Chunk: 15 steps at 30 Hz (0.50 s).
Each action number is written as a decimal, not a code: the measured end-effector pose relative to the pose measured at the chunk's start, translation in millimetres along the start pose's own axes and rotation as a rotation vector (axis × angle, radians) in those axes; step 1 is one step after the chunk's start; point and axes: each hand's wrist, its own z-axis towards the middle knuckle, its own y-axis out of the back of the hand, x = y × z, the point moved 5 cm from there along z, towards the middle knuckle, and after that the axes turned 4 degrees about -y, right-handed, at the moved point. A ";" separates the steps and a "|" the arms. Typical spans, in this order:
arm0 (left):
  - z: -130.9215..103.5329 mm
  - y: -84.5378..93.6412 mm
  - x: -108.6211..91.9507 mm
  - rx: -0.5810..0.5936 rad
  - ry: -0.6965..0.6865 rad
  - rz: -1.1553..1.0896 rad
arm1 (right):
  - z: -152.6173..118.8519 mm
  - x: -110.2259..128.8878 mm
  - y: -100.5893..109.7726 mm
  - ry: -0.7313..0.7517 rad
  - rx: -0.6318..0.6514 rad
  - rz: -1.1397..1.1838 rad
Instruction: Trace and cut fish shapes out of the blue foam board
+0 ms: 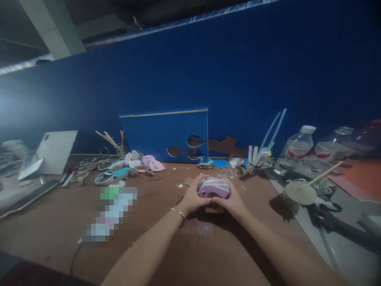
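Forearms [157, 238], two: left hand [193, 197], right hand [234, 200], grasping lilac cutout stack [214, 188] at twelve o'clock from both sides, presumably to keep it together; blue board [151, 137], eleven o'clock.

Beyond my fingers [200, 203], the brown counter [166, 254] bears an upright blue board [149, 139] and paper scraps [179, 185]; loose cut-outs [121, 172] lie left of my fingers, a grey sheet [354, 258] right.

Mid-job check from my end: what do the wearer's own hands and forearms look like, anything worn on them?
Both the left hand and right hand are ungloved, and no sleeves show on the visible forearms. A thin, silver-coloured bangle circles the left wrist; nothing is visible on the right. No cables or clear markings show.
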 end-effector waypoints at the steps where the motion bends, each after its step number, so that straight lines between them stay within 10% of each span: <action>1: 0.1 0.4 1.9 0.009 0.021 0.002 | 0.0 -0.5 -0.1 -0.013 -0.006 0.008; 6: 12.8 21.9 1.6 0.068 -0.058 0.120 | -0.2 -10.5 4.2 -0.196 -0.133 0.043; 10: 23.3 101.0 1.4 -0.455 -0.007 0.672 | 2.3 -22.1 9.4 -0.271 -0.224 0.123; 15: 8.7 188.8 9.9 -0.783 0.235 1.206 | 5.5 -22.7 6.9 -0.251 -0.204 0.148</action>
